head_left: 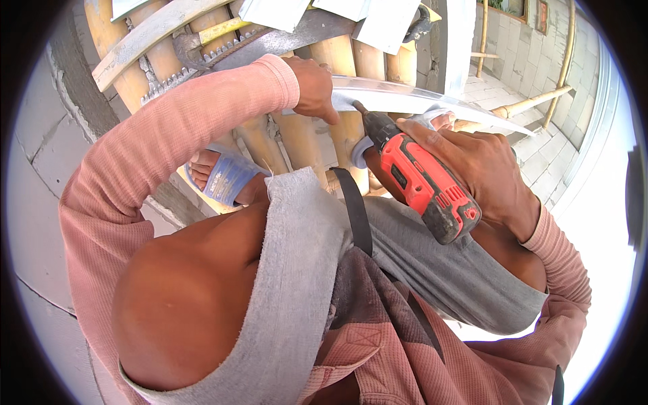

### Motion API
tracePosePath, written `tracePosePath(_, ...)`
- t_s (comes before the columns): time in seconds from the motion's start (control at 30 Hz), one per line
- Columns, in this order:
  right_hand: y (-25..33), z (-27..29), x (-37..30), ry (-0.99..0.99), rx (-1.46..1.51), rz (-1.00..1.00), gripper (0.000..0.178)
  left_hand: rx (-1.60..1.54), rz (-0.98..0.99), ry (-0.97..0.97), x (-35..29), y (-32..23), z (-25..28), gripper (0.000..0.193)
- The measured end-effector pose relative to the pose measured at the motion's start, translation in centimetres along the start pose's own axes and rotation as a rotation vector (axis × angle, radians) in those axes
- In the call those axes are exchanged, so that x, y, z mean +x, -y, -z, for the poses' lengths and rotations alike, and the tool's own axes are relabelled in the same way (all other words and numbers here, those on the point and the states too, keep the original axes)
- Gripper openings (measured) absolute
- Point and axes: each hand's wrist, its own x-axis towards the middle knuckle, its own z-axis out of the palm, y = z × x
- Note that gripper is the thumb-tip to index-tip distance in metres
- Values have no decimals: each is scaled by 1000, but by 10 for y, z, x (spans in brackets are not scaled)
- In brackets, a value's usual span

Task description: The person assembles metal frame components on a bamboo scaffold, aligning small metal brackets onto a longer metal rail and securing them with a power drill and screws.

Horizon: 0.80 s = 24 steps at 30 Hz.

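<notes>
My right hand [482, 169] grips a red and black cordless drill [428, 179], its fingers wrapped round the drill's body. The drill points up and left, and its bit tip meets or nearly meets a long, thin, pale metal strip [405, 100]. My left hand [312, 89] is closed at the strip's left end, though the strip hides part of the grip. The strip runs rightward over my foot and tapers to a point. Whether the bit has entered the metal I cannot tell.
Bamboo poles [334, 57] lie side by side under my sandalled feet [233, 177]. Beyond my left hand lie a yellow-handled tool [223, 30], a curved wooden piece [152, 40] and several cut metal pieces [388, 25]. A block wall [520, 50] stands at the far right.
</notes>
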Motion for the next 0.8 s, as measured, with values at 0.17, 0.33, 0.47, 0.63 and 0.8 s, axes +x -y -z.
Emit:
tracePosePath(0.17, -4, 0, 0, -14, -46, 23, 75, 27, 7, 16, 5, -1, 4, 90)
tracePosePath(0.33, -5, 2, -4, -34, 0, 86, 75, 40, -5, 45, 6, -1, 5, 92)
tracePosePath(0.47, -4, 2, -6, -29, -53, 20, 82, -9, -27, 85, 8, 3, 3, 86)
tracePosePath(0.63, -1, 2, -5, 37, 8, -57, 80, 29, -14, 53, 5, -1, 3, 80)
tracePosePath(0.8, -8, -4, -5, 18, 137, -11, 78, 19, -12, -15, 2, 0, 0, 84)
